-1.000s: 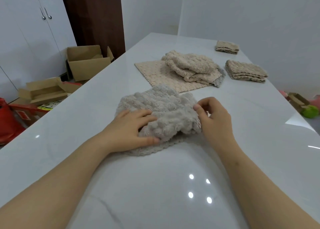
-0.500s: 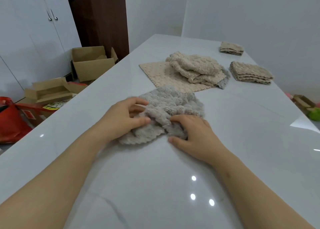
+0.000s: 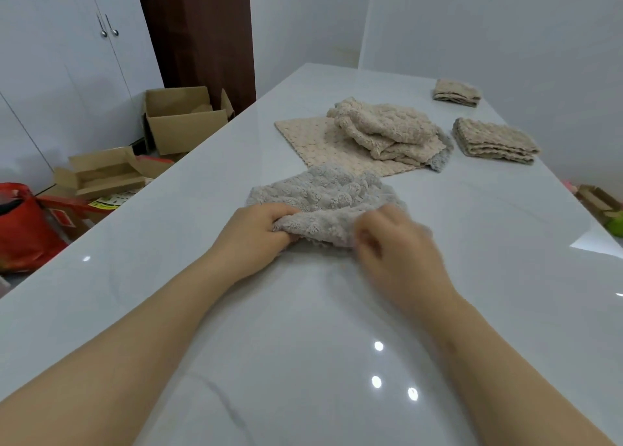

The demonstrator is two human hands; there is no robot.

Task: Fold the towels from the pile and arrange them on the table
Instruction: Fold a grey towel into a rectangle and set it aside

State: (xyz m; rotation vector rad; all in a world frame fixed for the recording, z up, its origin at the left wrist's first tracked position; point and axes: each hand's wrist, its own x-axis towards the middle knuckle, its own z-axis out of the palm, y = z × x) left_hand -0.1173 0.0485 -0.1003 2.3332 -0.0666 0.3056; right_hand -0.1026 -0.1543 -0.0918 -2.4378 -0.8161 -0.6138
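**Item:** grey towel [image 3: 323, 193], fluffy and bunched, lying on the white bench [image 3: 303, 344] near its front middle, directly ahead of the person.

**Left hand** [image 3: 251, 235]: fingers [image 3: 283, 211] were curled round the towel's near-left edge, gripping it.

**Right hand** [image 3: 394, 243]: at the near-right edge and motion-blurred. The fingers looked curled, but whether they held cloth could not be told.

**Risks, as judged:**
- The cloth was crumpled, not flat, so a fold begun from here would likely come out lopsided, with unmatched corners.
- The bench was glossy, so a one-sided pull could slide the whole towel instead of spreading it.
- The thick nap might spring a fold open unless it was pressed down.

**Surroundings:**
- A pile [image 3: 384, 128] of beige towels sat just beyond, heaped on a flat beige towel [image 3: 303, 135].
- That flat towel's near edge lay close to the grey towel, so spreading forward could overlap it.
- A folded stack [image 3: 494, 140] lay to the right of the pile.
- A second folded stack [image 3: 456, 92] lay farther back.
- The pile stood between the hands and the far bench.

**Off the bench, left:** cardboard boxes [image 3: 185, 118], red bag [image 3: 23, 230], white cupboard [image 3: 67, 58].
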